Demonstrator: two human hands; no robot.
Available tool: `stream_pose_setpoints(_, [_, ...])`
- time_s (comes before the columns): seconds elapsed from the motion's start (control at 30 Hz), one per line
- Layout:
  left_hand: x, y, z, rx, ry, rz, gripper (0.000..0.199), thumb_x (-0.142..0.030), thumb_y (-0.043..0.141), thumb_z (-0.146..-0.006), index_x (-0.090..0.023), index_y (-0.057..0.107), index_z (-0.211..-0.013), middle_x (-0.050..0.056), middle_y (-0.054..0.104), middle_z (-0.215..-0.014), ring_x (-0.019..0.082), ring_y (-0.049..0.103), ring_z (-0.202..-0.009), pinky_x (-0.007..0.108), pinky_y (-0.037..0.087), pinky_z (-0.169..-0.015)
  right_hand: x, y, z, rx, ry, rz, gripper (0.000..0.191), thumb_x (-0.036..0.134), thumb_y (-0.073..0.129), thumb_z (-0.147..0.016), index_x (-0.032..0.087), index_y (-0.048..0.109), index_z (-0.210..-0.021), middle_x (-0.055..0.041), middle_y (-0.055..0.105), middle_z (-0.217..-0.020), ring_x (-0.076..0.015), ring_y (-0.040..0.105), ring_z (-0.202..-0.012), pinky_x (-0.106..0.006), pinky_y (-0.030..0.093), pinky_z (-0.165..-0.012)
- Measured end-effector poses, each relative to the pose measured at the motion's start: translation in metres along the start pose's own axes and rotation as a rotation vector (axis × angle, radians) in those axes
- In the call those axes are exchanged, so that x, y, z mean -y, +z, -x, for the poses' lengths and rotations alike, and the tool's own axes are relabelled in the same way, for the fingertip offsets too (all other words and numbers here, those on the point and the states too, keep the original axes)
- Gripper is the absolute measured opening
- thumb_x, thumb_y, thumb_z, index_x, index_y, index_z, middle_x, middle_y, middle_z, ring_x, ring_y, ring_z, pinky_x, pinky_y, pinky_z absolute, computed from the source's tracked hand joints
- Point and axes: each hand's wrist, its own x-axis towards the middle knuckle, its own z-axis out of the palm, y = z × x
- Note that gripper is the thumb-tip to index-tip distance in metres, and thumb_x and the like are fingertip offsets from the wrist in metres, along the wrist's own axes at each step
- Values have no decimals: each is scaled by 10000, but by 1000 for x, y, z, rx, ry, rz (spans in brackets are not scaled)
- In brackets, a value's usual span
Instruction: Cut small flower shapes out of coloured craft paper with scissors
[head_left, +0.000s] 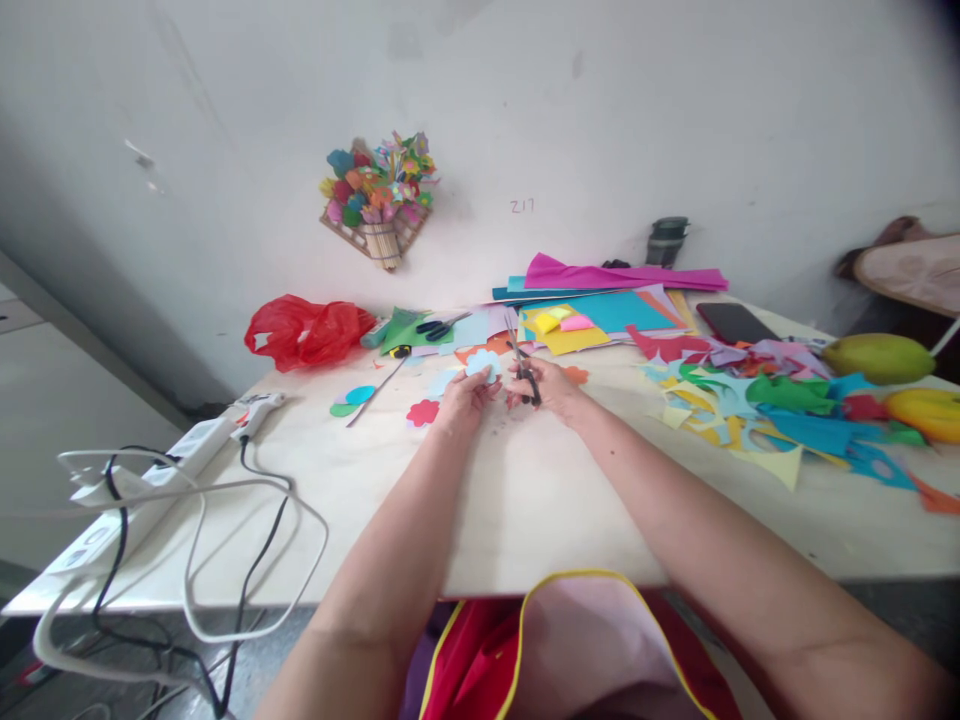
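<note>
My left hand (466, 397) pinches a light blue flower cut-out (482, 366) with a scalloped edge. Just to its right, my right hand (551, 385) is closed round the black handles of a pair of scissors (529, 384), whose blades point up and away from me. The scissors are apart from the flower. A red flower cut-out (423, 412) lies flat to the left of my left hand. An orange paper piece (576, 374) shows beside my right hand, and orange paper (480, 352) lies behind the blue flower.
Coloured sheets (630, 312) and a magenta roll (622, 275) lie at the back. Scraps (795, 420), a phone (736, 323) and a mango-like yellow-green fruit (877, 358) are on the right. Left are a red bag (304, 335), more scissors (435, 328) and a power strip (191, 450) with loose cables.
</note>
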Motion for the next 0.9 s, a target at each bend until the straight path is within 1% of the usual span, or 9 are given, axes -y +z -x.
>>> stream_pose_setpoints(0.1, [-1,0,2,66,-20,-10,168,-73,751,-700,-138,674,-835,32,712,-793,138,676,-713,257,572,-692,0,1,0,-42,-11,-56,437,233,852,-575,178,606,-931,35,626,-573,-131,603,-507,-175,337,-385])
stream_pose_setpoints(0.2, [-1,0,3,144,-38,-48,204,-104,774,-682,-145,692,-865,36,725,-820,135,679,-720,247,580,-685,0,3,0,-42,-21,-73,420,228,831,-559,178,610,-913,38,624,-569,-129,585,-497,-189,357,-397])
stream_pose_setpoints(0.27, [-1,0,4,183,-47,-71,231,-116,792,-663,-150,692,-868,40,733,-832,136,681,-718,244,584,-678,-1,4,-1,-46,-53,-84,414,232,829,-541,186,605,-886,49,609,-566,-125,577,-495,-193,371,-408])
stream_pose_setpoints(0.4, [-1,2,6,197,-50,-89,240,-85,785,-642,-145,688,-854,41,735,-845,146,688,-725,252,592,-670,-2,6,-5,-93,-108,-103,394,207,809,-514,199,597,-846,72,573,-568,-112,566,-490,-218,439,-466])
stream_pose_setpoints(0.5, [-2,3,8,190,-53,-100,241,-72,768,-653,-136,695,-874,44,732,-859,152,690,-728,269,600,-668,0,5,-5,-106,-121,-100,397,211,796,-510,200,593,-851,72,579,-565,-116,569,-483,-232,451,-481])
stream_pose_setpoints(0.63, [-2,2,8,187,-61,-143,198,-81,783,-649,-117,686,-817,43,716,-781,139,671,-674,260,594,-647,5,1,-3,-132,-143,-111,428,265,819,-499,193,582,-848,77,566,-536,-108,549,-472,-212,407,-448])
stream_pose_setpoints(0.77, [0,0,5,169,-35,-171,208,-105,814,-630,-114,685,-792,40,719,-747,134,669,-651,244,578,-631,8,-7,-3,-163,-113,-88,448,309,844,-526,196,582,-873,74,563,-539,-109,545,-460,-179,299,-365])
stream_pose_setpoints(0.83, [0,-1,3,148,-6,-171,217,-111,829,-621,-120,681,-779,34,718,-734,142,676,-646,269,584,-665,7,-12,-4,-137,-71,-54,421,303,848,-566,195,586,-877,58,590,-551,-106,551,-452,-167,272,-341])
stream_pose_setpoints(0.9, [0,-2,3,142,10,-175,225,-123,842,-618,-122,682,-776,38,721,-735,161,690,-656,314,591,-724,5,-17,-5,-58,-29,-18,366,295,842,-620,183,599,-870,33,619,-563,-99,554,-442,-160,268,-327])
